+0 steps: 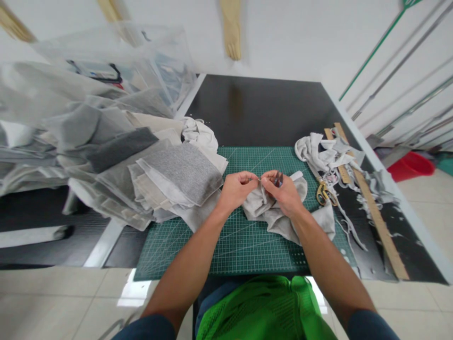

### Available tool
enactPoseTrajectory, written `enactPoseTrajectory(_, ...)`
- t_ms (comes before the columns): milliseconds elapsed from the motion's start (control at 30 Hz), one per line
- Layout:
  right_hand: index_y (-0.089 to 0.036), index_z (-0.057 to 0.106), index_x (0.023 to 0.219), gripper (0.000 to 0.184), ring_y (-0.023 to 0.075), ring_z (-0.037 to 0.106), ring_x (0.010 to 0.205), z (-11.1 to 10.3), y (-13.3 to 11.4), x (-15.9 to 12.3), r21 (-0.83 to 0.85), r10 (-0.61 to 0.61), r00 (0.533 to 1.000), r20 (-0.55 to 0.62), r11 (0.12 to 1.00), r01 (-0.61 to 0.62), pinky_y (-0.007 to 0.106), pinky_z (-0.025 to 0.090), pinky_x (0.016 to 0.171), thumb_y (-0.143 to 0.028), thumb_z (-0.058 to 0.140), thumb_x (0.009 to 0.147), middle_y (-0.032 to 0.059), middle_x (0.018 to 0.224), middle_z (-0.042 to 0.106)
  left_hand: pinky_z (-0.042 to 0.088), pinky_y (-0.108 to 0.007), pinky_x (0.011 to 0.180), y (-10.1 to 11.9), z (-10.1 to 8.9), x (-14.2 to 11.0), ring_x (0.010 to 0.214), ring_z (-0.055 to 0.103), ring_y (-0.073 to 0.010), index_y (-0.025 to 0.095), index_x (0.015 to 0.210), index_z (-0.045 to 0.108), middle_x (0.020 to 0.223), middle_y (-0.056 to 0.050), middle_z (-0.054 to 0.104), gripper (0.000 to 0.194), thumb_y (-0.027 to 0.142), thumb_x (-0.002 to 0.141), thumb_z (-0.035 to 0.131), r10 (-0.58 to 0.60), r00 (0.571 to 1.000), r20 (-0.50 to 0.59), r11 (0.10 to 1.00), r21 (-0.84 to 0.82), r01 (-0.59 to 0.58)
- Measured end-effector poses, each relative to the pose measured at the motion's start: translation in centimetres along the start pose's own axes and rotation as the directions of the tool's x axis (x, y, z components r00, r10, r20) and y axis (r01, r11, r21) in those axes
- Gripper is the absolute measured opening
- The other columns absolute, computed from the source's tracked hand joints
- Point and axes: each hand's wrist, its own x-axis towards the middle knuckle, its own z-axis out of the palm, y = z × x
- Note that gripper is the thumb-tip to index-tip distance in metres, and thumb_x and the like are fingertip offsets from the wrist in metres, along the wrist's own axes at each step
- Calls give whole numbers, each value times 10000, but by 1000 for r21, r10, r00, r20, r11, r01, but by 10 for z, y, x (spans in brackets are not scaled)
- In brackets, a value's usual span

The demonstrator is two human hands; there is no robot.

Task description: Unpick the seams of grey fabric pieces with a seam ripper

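My left hand (pixel 236 190) and my right hand (pixel 286 194) meet over the cutting mat, thumbs and fingertips pinched together nearly touching. Between them, a small edge of light grey fabric (pixel 283 223) is gripped; its crumpled rest lies beneath my hands and spreads to the right. Dark pointed blades, apparently of small thread snips (pixel 279 178), jut from between the fingers of my right hand. Its handles are hidden. The exact bit held in my left fingertips is too small to make out clearly.
The green cutting mat (pixel 247 250) lies on a black table (pixel 262 108). Stacked grey fabric pieces (pixel 184 172) and clear plastic bags crowd the left. At the right are gold-handled scissors (pixel 322 193), white scraps (pixel 314 151) and a wooden ruler (pixel 380 226). A red bucket (pixel 412 166) stands beyond.
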Motion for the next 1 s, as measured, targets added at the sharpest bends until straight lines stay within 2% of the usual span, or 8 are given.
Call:
enactPoseTrajectory(133, -196, 676, 819, 393, 123, 457, 613, -1, -2, -1, 59, 66, 995, 72, 996, -71, 273, 350, 545, -543, 844, 744, -19, 697, 569, 261, -263, 532, 4, -2, -4, 513, 342, -102, 204, 827, 772, 519, 59, 430, 189, 388, 830, 726, 158, 987, 21, 965, 209, -159)
enactPoseTrajectory(267, -193, 686, 747, 360, 107, 411, 563, -5, -4, -1, 172, 108, 987, 121, 977, -128, 270, 286, 511, -485, 891, 699, -39, 620, 522, 286, -253, 555, 6, -2, -6, 523, 351, -98, 211, 933, 729, 538, 81, 422, 188, 366, 829, 747, 203, 978, 34, 956, 208, -206)
enactPoseTrajectory(433, -203, 729, 750, 277, 102, 385, 554, -10, -5, 0, 266, 118, 981, 153, 951, -156, 267, 248, 495, -430, 884, 720, -36, 607, 516, 253, -241, 524, 7, -6, -3, 504, 330, -86, 194, 969, 687, 540, 94, 406, 299, 434, 816, 777, 157, 981, 109, 981, 96, -168)
enactPoseTrajectory(567, -196, 747, 762, 260, 100, 394, 569, -9, -5, 0, 309, 118, 983, 142, 938, -158, 268, 251, 502, -419, 877, 730, -26, 636, 541, 246, -235, 509, 6, -11, 0, 513, 340, -79, 173, 990, 708, 563, 91, 430, 408, 427, 713, 868, 99, 977, 187, 993, 51, -110)
enactPoseTrajectory(667, -196, 768, 792, 266, 103, 372, 571, -7, -5, 0, 297, 114, 983, 141, 943, -152, 273, 234, 504, -439, 865, 749, -25, 628, 527, 314, -243, 535, 3, -13, 2, 559, 431, -98, 161, 906, 749, 624, 41, 536, 320, 432, 754, 827, 53, 972, 227, 997, 35, -63)
enactPoseTrajectory(833, -196, 786, 842, 262, 98, 324, 562, -2, -3, -1, 280, 65, 994, 87, 956, -87, 280, 210, 514, -439, 856, 772, -34, 614, 509, 452, -265, 713, 1, -8, 3, 794, 597, -149, 172, 751, 750, 843, -30, 668, 159, 315, 732, 814, 151, 981, 123, 988, -43, -147)
enactPoseTrajectory(933, -190, 781, 845, 272, 98, 339, 556, 1, 0, -1, 247, 47, 997, 64, 967, -61, 286, 218, 521, -444, 851, 777, -29, 627, 537, 424, -251, 626, 3, 0, 0, 658, 564, -124, 173, 682, 671, 701, -5, 643, 137, 262, 767, 730, 47, 992, 119, 981, -191, -24)
enactPoseTrajectory(1000, -185, 774, 861, 286, 99, 342, 557, 2, 2, -2, 230, 48, 998, 41, 972, -57, 285, 223, 526, -454, 839, 788, -33, 620, 522, 354, -234, 539, 3, 4, -3, 544, 484, -102, 179, 678, 639, 582, 29, 574, 145, 260, 776, 708, -18, 997, 79, 976, -215, 35)
